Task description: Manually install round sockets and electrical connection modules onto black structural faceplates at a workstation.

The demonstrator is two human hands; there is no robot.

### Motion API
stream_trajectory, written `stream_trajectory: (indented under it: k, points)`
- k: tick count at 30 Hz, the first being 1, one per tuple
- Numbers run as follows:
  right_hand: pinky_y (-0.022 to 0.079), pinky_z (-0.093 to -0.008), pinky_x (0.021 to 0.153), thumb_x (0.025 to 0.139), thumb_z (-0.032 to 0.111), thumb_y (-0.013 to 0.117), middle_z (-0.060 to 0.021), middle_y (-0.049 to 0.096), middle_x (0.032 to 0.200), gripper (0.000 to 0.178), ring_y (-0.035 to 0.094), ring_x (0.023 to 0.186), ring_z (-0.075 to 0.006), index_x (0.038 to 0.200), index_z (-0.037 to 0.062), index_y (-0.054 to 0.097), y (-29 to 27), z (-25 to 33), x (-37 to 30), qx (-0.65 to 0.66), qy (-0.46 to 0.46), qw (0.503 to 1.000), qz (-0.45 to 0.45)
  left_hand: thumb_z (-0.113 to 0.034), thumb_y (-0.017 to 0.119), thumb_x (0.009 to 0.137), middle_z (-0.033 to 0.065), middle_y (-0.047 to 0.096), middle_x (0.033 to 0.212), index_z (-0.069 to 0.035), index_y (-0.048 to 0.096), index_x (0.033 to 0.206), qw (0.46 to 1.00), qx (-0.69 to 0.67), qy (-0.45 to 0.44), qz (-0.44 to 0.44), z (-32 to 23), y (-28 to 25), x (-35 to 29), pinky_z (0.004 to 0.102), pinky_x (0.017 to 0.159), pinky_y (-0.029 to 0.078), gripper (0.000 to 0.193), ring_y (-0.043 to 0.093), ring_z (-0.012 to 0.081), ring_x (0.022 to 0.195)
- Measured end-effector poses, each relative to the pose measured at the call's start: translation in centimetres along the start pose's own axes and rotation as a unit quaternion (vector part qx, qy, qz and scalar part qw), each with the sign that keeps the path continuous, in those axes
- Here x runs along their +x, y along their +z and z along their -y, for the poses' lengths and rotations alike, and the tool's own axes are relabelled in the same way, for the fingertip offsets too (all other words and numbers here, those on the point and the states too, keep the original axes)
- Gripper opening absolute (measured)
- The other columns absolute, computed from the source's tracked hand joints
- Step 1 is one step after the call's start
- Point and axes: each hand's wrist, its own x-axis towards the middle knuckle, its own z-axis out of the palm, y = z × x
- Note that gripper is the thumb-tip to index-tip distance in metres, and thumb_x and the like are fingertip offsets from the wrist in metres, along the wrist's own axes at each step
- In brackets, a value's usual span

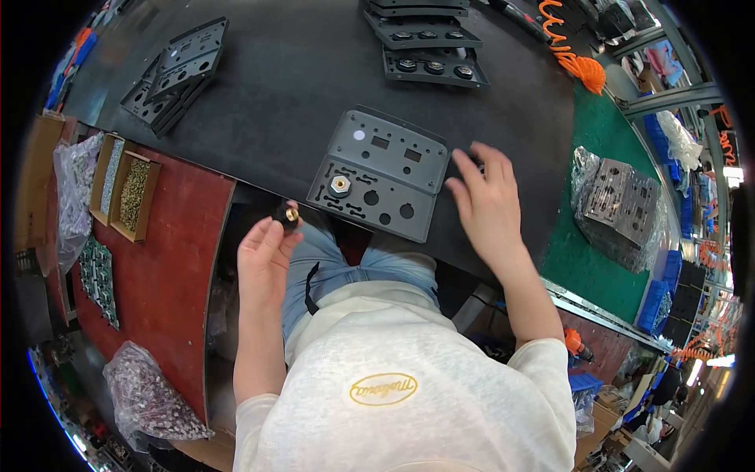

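A dark grey bent metal panel lies in front of me at the table's near edge. Round holes, slots and rectangular cutouts run through it. One hex fitting with a brass centre sits in its near left part. Between the thumb and fingers of my left hand is a small black fitting with a brass end, held off the panel's left side. My right hand hovers by the panel's right edge, fingers apart. A small dark patch shows between those fingers; I see no held part there.
Stacked panels with fittings stand at the back; more panels lean at far left. Boxes of small brass parts and a bagged heap are left. A wrapped panel stack and an orange coiled hose are right.
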Motion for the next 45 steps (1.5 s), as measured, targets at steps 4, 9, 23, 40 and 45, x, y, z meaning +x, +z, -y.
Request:
stream_trajectory:
  k: [4,9,23,40,45]
  points:
    - [0.042,-0.035,0.073,0.068,0.017,0.073,-0.0077,0.055,0.095,0.035,0.053,0.088,-0.0245,0.099,0.0047,0.062,0.0,4.7,-2.6,0.139,-0.126,0.98,0.07,-0.013,0.059,0.091,0.0132,0.063,0.112,0.003,0.061,0.106,0.99,-0.052,-0.133,-0.01,2.5,-0.8,-1.6,0.0307,0.084,0.052,0.022,0.062,0.0195,0.098]
    - [0.042,-0.0326,0.064,0.066,0.008,0.071,-0.0055,0.054,0.08,0.026,0.052,0.074,-0.0221,0.089,0.0012,0.062,1.5,5.0,-3.3,0.146,-0.165,0.975,0.013,-0.017,0.057,0.092,0.0118,0.063,0.11,0.001,0.058,0.11,0.969,-0.066,-0.236,0.025,4.4,1.7,-0.9,0.032,0.086,0.052,0.025,0.061,0.0197,0.1]
    - [0.042,-0.0278,0.049,0.06,-0.002,0.069,-0.004,0.053,0.071,0.026,0.051,0.062,-0.0185,0.086,0.0004,0.065,0.7,5.1,-4.0,0.229,-0.207,0.951,-0.021,-0.016,0.059,0.09,0.0088,0.062,0.111,-0.005,0.056,0.113,0.941,-0.194,-0.254,0.109,5.5,2.4,0.6,0.0316,0.086,0.053,0.026,0.062,0.0194,0.1]
    - [0.045,-0.0289,0.05,0.058,-0.003,0.067,-0.0036,0.054,0.073,0.03,0.052,0.064,-0.018,0.087,0.0022,0.066,1.2,3.1,-3.1,0.241,-0.216,0.946,0.033,-0.017,0.057,0.09,0.0104,0.059,0.116,-0.004,0.057,0.114,0.933,-0.219,-0.244,0.147,6.3,3.4,0.8,0.0363,0.091,0.05,0.027,0.059,0.0221,0.105]
    - [0.044,-0.0295,0.051,0.062,-0.003,0.072,-0.0052,0.056,0.071,0.025,0.053,0.062,-0.0198,0.087,0.0019,0.066,1.5,3.2,-2.8,0.24,-0.196,0.95,0.035,-0.004,0.059,0.083,0.0116,0.058,0.117,-0.003,0.053,0.118,0.949,-0.155,-0.163,0.222,4.2,5.4,-0.2,0.0441,0.099,0.044,0.035,0.054,0.0243,0.114]
